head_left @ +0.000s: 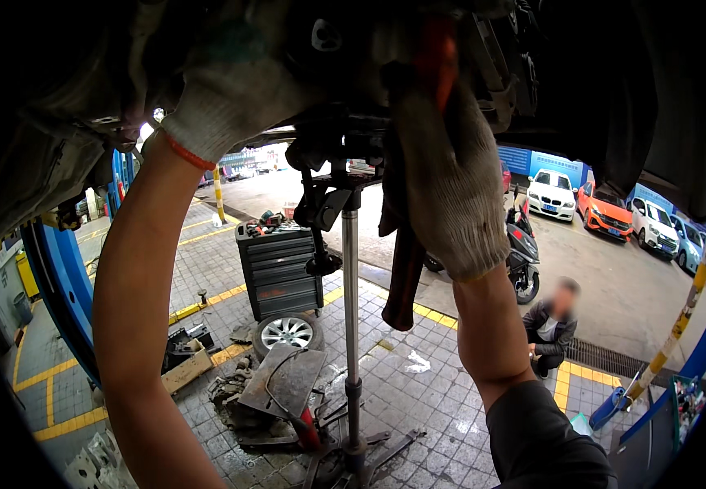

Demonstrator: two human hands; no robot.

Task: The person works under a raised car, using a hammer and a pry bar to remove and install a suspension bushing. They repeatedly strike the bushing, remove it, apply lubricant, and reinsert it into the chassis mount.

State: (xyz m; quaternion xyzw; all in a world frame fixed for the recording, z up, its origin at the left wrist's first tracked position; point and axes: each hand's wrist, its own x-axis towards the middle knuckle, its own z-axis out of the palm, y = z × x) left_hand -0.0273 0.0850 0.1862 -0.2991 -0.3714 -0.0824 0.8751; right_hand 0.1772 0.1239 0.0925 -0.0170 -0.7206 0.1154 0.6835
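Observation:
My left hand (235, 98), in a white knit glove with an orange cuff edge, reaches up against the dark underside of a raised car (68, 155). Shadow hides its fingertips, so its grip cannot be made out. My right hand (455, 171), also gloved, is raised to the right with the fingers closed round a dark-handled tool (402, 281). The handle hangs below the hand; its upper end is lost in shadow. A red part (437, 61) shows at the fingers, and I cannot tell whether it belongs to the tool. Between my arms stands a jack with a chrome post (351, 285), its dark head under the car.
A tool cabinet (283, 273), a wheel (288, 332), a metal plate (283, 381) and greasy parts stand or lie left of the jack. Its legs (393, 452) spread over the tiles. A person (550, 330) crouches at right, near a motorbike (522, 253). Blue lift post (59, 293) at left.

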